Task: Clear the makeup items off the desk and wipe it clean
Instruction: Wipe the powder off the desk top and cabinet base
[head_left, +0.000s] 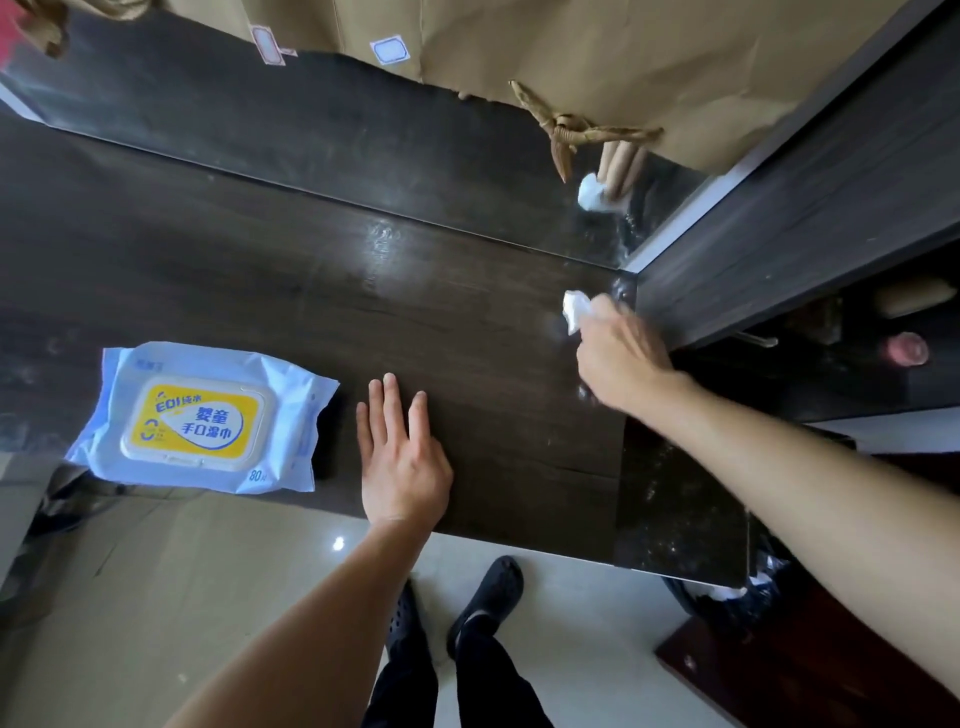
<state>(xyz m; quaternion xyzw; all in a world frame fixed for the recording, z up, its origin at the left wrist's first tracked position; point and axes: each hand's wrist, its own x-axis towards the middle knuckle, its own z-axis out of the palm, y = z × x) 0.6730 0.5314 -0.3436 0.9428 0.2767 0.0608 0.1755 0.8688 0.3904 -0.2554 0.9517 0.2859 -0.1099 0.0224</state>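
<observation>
Left hand (402, 462) lies flat, fingers straight, on the dark desk (260, 260) just beside a wet-wipe pack (202, 415). Farther off, the right hand (621, 358) grips a crumpled white wipe (575, 309) at the desk's far right corner, fingertips hidden; the mirror (311, 119) behind reflects them blurrily

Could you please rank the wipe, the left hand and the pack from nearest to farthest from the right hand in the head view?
1. Wipe: gripped by the right hand at the far right corner of the desk.
2. Left hand: flat on the desk, near its front edge.
3. Pack: farther left again.
</observation>
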